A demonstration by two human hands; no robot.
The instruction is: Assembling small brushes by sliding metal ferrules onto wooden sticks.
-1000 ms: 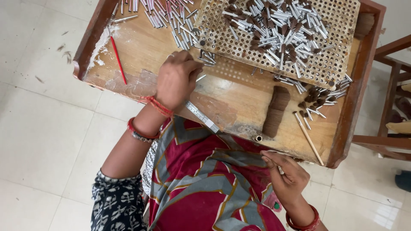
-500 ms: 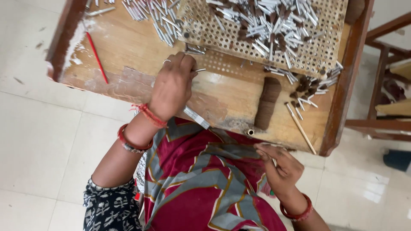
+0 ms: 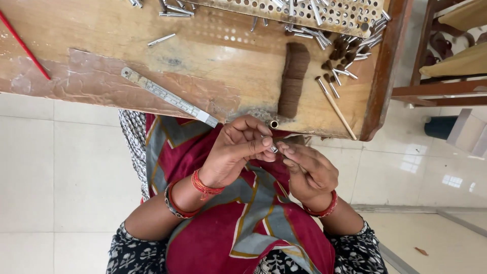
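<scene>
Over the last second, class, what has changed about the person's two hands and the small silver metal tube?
The left hand left the perforated board and came back to the lap, meeting the right hand. Both now pinch one small silver metal tube between their fingertips. The steel ruler, brown bristle bundle and red stick lie where they were on the wooden tray.

Bright, even daylight fills the view; pale glare patches sit on the glossy floor tiles (image 3: 446,177) at right, suggesting light from that side; shadows under the wooden tray (image 3: 91,35) are soft; focus is sharp throughout, with slight wide-angle stretching toward the edges.
</scene>
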